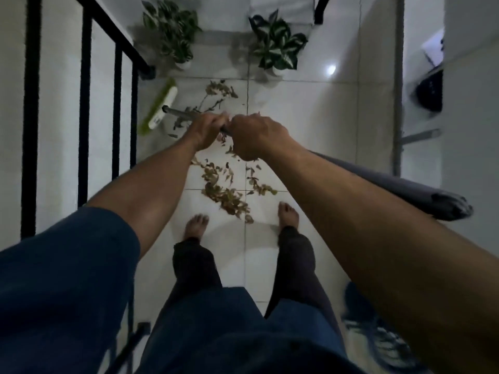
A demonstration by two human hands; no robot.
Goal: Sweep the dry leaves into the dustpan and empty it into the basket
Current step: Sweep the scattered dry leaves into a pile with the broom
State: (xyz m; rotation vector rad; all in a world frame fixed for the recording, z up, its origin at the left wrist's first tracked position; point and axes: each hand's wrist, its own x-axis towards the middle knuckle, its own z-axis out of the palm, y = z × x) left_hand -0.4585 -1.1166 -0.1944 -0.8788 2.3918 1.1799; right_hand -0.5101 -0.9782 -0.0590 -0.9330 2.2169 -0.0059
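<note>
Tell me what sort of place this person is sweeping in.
Probably a home balcony or stair landing: a black metal railing on the left, glossy white floor tiles, and two potted variegated green plants at the far end.

Two potted plants (172,33) (278,44) stand on the white tiled floor (310,117) beside a black railing (86,103).

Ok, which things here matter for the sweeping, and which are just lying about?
For the job:
green-and-white broom head on its grey metal handle
scattered dry brown leaves
left hand and right hand, both gripping the handle

Lying about:
two potted variegated plants
black metal railing
blue shoe
</note>
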